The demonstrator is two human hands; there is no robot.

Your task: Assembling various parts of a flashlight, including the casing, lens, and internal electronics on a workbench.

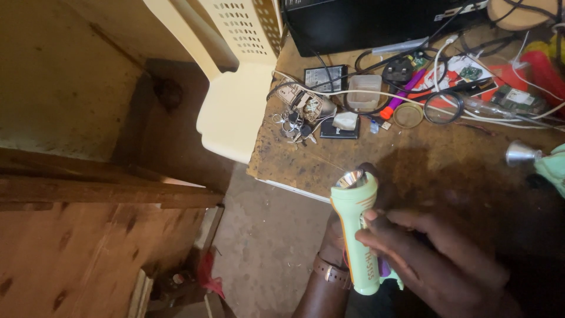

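- Gripping a green flashlight (358, 235) from beneath: left hand (335, 238), fingers mostly hidden.
- Right hand (432, 259) fingers pressed together across flashlight's body.
- Flashlight sits over the workbench (353, 159) near edge.

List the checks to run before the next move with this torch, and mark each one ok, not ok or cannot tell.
1. Torch held firmly: ok, left hand under it, right hand over its body.
2. Lens end visible and unblocked: ok, it points up toward the table.
3. Torch switched on: cannot tell.
4. Free table space just ahead of the torch: ok.
5. Bunch of keys and cables apart from the hands: ok.
6. Second torch at the right edge whole: cannot tell, it is cut off.
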